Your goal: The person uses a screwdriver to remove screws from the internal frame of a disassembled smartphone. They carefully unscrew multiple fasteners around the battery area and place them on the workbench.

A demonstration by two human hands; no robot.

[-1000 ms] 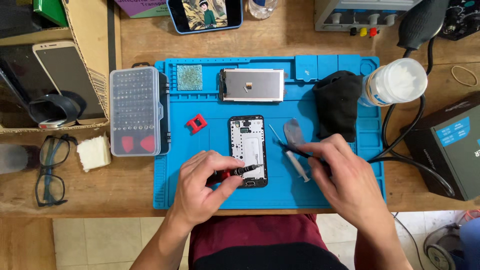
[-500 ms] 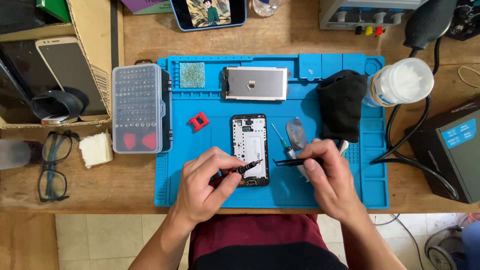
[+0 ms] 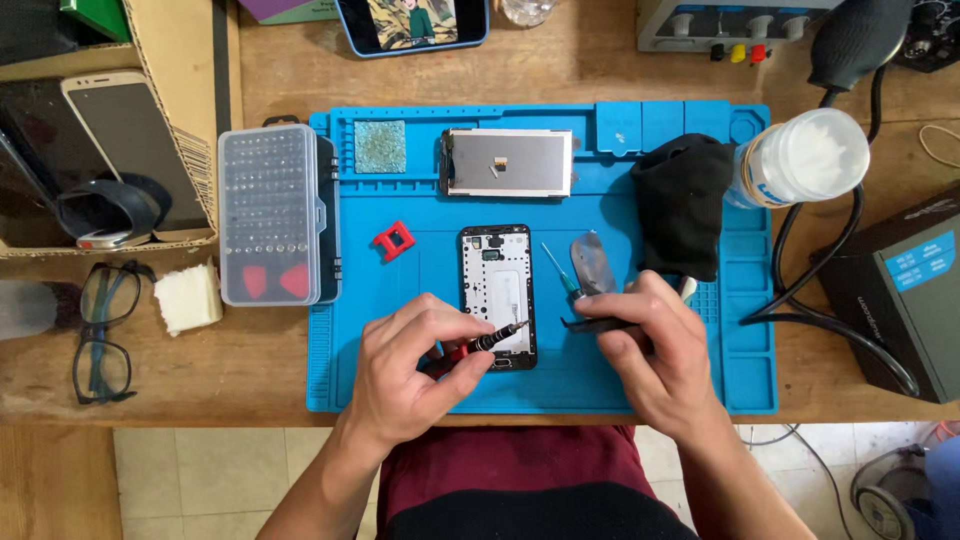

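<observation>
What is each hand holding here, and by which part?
The left hand grips a small screwdriver by its handle, tip over the opened phone. The right hand pinches black tweezers near their rear end.

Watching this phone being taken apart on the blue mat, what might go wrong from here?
The left hand presses a slim black screwdriver onto the opened black phone; a slip might scratch the exposed inside. The right hand holds thin black tweezers beside it, so a tiny screw could drop and roll off the blue silicone mat. The white plastic bottle lying at the mat's edge might roll.
</observation>
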